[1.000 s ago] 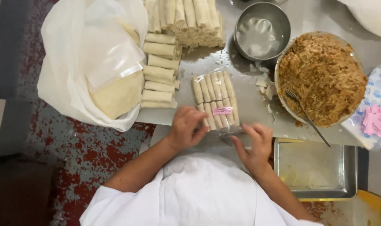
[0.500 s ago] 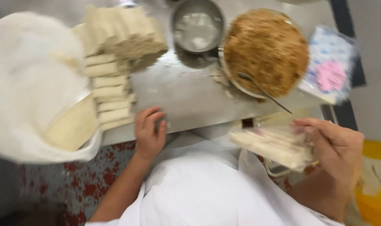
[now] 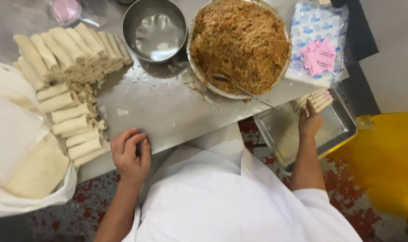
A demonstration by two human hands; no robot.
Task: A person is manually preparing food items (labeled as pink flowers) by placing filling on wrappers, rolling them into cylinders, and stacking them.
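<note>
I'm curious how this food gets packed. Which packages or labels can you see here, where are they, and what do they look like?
Clear plastic bag: far right of table, blue print, holds pink slips.
Pink paper slips: small squares, bunched inside that bag.
White plastic bag: left edge, open, holding pale square wrapper sheets.
Wrapped pack of rolls: in metal tray, under right hand, pink tag.

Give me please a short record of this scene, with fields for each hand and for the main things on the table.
left hand: left hand rests flat near the edge of the steel table, holding nothing
right hand: right hand sets a packed bundle of rolls into the metal tray
rolls: stack of rolled spring rolls at the left of the table
filling: large bowl of brown filling with a spoon in it
small bowl: steel bowl, beside the filling
wrappers: flat sheets in a white bag
</note>
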